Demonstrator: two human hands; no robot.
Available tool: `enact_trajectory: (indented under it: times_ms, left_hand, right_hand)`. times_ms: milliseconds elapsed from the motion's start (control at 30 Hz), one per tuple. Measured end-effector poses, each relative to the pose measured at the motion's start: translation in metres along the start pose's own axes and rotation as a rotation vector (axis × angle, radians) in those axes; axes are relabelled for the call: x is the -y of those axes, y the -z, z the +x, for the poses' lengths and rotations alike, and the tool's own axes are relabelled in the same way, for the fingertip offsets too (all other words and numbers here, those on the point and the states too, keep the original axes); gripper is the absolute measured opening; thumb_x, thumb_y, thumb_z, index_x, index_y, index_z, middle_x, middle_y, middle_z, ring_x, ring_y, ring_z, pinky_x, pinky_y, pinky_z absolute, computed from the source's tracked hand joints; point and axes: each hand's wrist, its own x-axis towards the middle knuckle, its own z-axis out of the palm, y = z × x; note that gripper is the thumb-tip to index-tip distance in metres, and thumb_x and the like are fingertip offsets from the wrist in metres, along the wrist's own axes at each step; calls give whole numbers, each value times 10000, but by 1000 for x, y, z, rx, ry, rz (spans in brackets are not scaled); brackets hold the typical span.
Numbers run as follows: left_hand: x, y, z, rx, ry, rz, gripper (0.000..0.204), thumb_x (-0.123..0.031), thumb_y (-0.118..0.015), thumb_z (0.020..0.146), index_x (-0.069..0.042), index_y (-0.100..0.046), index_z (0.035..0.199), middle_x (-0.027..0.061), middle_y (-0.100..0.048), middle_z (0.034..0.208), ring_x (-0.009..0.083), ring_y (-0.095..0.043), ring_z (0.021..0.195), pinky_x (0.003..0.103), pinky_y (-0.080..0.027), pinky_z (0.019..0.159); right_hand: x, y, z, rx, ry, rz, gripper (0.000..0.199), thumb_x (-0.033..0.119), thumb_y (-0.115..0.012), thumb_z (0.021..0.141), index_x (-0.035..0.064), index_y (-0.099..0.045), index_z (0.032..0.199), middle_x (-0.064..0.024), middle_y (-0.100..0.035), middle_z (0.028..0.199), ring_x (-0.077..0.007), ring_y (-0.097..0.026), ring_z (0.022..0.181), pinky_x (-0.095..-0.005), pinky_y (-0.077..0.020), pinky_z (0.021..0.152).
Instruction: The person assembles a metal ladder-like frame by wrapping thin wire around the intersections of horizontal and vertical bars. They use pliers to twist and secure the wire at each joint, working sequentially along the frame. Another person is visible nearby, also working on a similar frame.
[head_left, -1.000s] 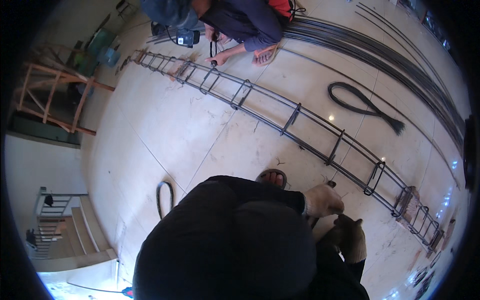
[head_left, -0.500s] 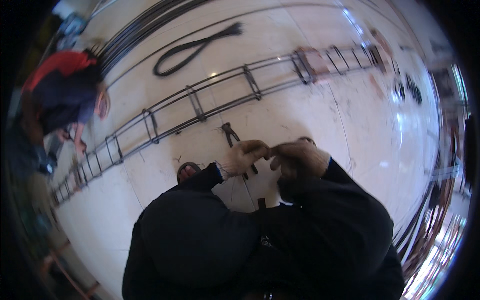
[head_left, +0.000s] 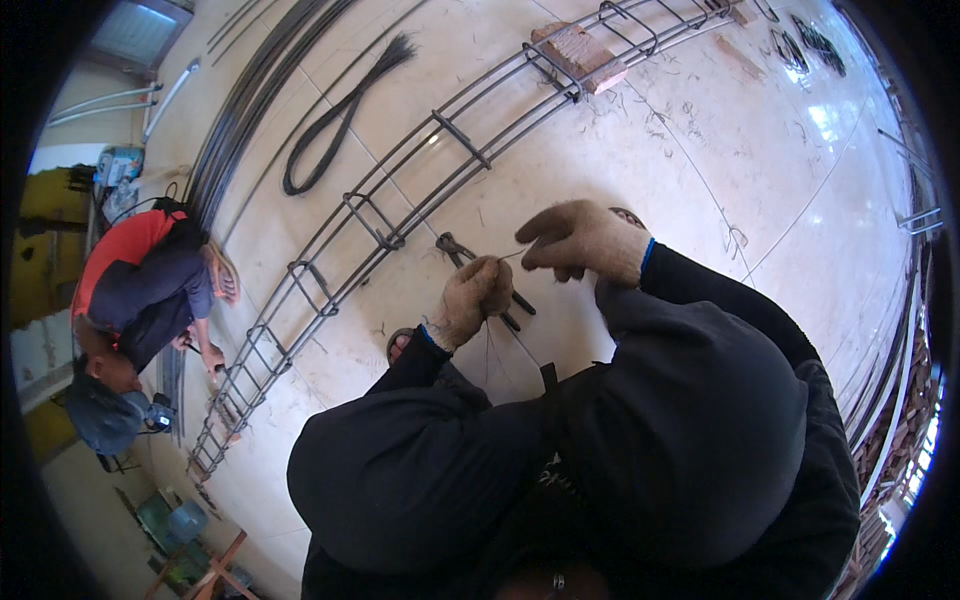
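My left hand (head_left: 468, 302), in a knitted work glove, is closed round thin tie wire (head_left: 512, 255), with fine strands hanging below the fist. Gloved too, my right hand (head_left: 592, 240) has its thumb and index finger apart, the wire's end close to its fingertips. Behind my left hand a pair of end-cutting pincers (head_left: 452, 246) lies on the tiled floor, partly hidden by the glove. Beyond both hands a long rebar cage (head_left: 385, 240) of bars and square stirrups runs diagonally.
Bricks (head_left: 578, 55) prop the cage at the far right. A looped bundle of tie wire (head_left: 335, 130) and long dark bars (head_left: 235, 110) lie behind it. At left a co-worker (head_left: 140, 270) in red crouches by the cage's end. Wire scraps litter the tiles.
My hands have drawn apart, the right one moving up and away, and wire now shows between them. The view has turned, so the cage sits more steeply and the co-worker lower.
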Motion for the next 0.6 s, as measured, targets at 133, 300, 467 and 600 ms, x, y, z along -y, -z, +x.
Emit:
enact_trajectory:
  times_ms: [133,300,467,600]
  left_hand:
    - [-12,-2,3,36,80,16,358,-410,-588,1090,-66,-548,997,-5,-465,820,123,-438,681,303,-362,608]
    - [-3,-3,1,72,121,-47,308,-364,-569,1092,-72,-564,993,-18,-430,781,111,-398,646,302,-336,582]
    - [-5,7,0,98,210,-354,287,-345,-556,1090,-80,-584,985,-40,-384,714,108,-355,588,298,-317,560]
    - [-20,-8,-5,-132,188,-28,319,-401,-537,1107,-100,-596,1019,-73,-330,664,90,-308,550,275,-289,523]
  right_hand:
    - [-7,4,-2,-7,30,-23,444,237,-785,912,-26,-725,1263,-140,-786,1045,-146,-715,731,-269,-569,622]
    - [-16,2,6,-70,58,-31,458,193,-768,923,-22,-690,1320,-141,-790,1056,-142,-710,729,-261,-577,634]
    - [-11,0,2,67,183,-25,471,173,-755,938,-21,-663,1357,-133,-791,1033,-134,-705,723,-254,-577,636]
    - [-7,-2,-1,105,134,-115,441,182,-740,954,-17,-677,1342,-122,-790,1013,-131,-702,714,-257,-565,616]
